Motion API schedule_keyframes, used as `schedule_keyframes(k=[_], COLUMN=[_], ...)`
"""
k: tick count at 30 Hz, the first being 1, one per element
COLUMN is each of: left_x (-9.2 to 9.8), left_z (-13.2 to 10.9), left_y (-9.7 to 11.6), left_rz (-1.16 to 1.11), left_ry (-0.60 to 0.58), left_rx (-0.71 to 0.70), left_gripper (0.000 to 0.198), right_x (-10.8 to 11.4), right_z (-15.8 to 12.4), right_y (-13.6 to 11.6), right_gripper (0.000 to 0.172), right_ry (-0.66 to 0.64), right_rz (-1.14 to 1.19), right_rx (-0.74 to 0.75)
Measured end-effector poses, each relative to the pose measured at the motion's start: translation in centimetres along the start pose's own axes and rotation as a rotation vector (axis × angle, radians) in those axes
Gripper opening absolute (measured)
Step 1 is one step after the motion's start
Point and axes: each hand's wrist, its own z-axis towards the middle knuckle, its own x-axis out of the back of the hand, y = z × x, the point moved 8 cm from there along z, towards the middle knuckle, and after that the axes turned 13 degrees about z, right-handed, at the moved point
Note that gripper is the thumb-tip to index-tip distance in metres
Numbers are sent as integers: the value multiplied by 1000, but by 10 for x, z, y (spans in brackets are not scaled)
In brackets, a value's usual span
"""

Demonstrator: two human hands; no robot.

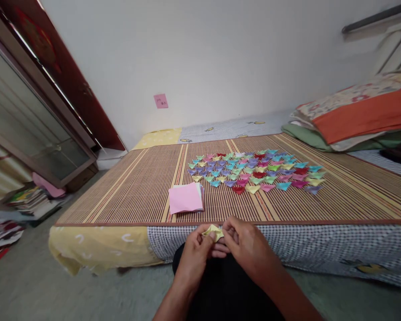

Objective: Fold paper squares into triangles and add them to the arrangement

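A small folded piece of yellow paper is held between my two hands, above my lap at the bed's front edge. My left hand pinches its left side, thumb on top. The fingers of my right hand are closed on its right end. Just beyond my hands lies a stack of square paper sheets, pink on top. Further back and to the right, several rows of small folded paper boats in many colours stand on the striped mat.
Folded bedding is piled on the bed at the right. A pink note is on the white wall. At the left are a glass-fronted cabinet and a pile of books low down.
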Motion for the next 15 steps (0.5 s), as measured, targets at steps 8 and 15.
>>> schedule_keyframes(k=[8, 15], left_x=[3, -4], left_z=[5, 3], left_y=[-7, -2], left_rz=[-43, 6], left_ry=[50, -7], left_rx=[25, -7], left_gripper=[44, 34], right_x=[-5, -8], right_z=[-2, -4], right_y=[1, 5], right_gripper=[9, 8], right_ry=[16, -1], right_rz=[-12, -28], right_rx=[35, -36])
